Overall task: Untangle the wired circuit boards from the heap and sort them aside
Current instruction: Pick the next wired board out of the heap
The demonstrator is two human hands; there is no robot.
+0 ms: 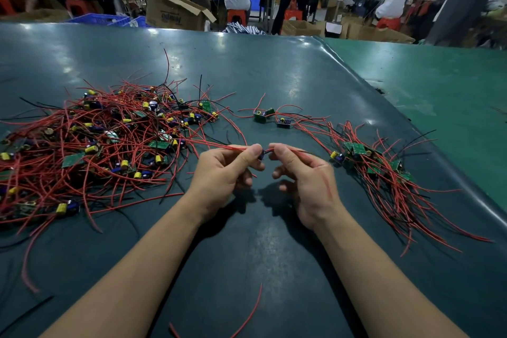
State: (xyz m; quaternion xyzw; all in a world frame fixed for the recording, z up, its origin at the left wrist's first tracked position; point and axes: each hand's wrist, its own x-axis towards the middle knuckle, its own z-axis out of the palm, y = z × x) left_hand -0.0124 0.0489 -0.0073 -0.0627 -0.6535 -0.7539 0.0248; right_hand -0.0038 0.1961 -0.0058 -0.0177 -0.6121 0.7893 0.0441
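Observation:
A big tangled heap (104,140) of small green circuit boards with red and black wires covers the left of the dark table (274,77). A smaller sorted pile (373,164) of boards lies at the right, its wires trailing toward me. Between thumb and fingers, my left hand (227,170) and my right hand (304,175) together pinch one small board (262,156) above the table's middle. Its red wires run left over my left fingers toward the heap and right over my right hand.
Two separate boards (270,118) lie beyond my hands. A loose red wire (247,315) lies near the front edge. A green mat (439,85) borders the table on the right. Behind the table are cardboard boxes (175,11), red stools and several people.

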